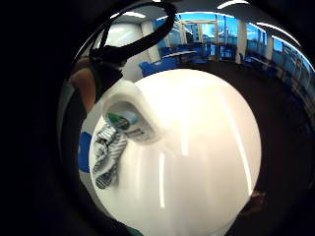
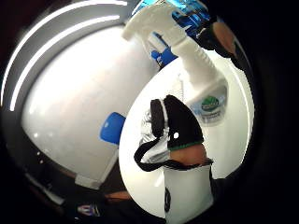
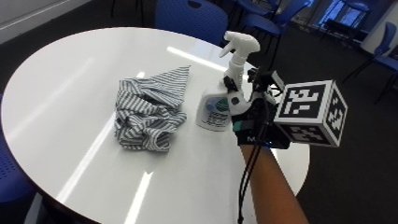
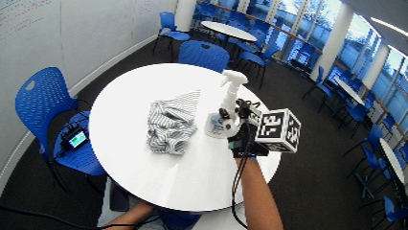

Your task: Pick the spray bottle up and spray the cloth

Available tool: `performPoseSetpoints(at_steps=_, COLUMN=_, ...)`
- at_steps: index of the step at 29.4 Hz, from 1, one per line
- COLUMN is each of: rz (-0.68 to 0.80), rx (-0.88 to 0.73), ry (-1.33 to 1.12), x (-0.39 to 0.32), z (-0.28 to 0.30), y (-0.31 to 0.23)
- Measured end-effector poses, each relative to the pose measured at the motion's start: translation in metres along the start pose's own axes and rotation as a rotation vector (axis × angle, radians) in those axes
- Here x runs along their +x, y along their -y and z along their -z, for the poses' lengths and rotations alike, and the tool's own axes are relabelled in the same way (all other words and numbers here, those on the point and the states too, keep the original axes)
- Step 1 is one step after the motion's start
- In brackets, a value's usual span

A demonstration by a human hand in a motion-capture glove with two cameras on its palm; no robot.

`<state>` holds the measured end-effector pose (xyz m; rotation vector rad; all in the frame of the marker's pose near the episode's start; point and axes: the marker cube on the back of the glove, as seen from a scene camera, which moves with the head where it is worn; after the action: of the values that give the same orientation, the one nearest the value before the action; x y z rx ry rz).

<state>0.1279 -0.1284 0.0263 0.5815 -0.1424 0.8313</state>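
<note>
Right now the gloved right hand (image 3: 249, 119) is sitting against the side of the white spray bottle (image 3: 223, 93), which is standing upright on the round white table (image 3: 74, 74) just beside the crumpled striped cloth (image 3: 149, 112), though whether its fingers are curling round the bottle I cannot tell

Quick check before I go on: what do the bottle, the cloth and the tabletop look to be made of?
Spray bottle: white plastic by its look, smooth moulded trigger head, printed label.
Cloth: thin woven fabric, grey-and-white stripes, crumpled into soft folds.
Table: glossy white top, likely laminate; it mirrors the ceiling lights.
</note>
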Motion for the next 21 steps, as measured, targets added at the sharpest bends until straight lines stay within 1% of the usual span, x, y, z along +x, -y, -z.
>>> performPoseSetpoints(at_steps=7, rz=-0.146, rx=-0.056, ry=0.208, x=0.0, z=-0.02, y=0.026)
performPoseSetpoints(at_steps=14, rz=-0.282, rx=-0.128, ry=0.399, x=0.006, z=-0.038, y=0.029)
performPoseSetpoints(at_steps=21, rz=-0.36, rx=-0.148, ry=0.498, x=0.013, z=-0.045, y=0.033)
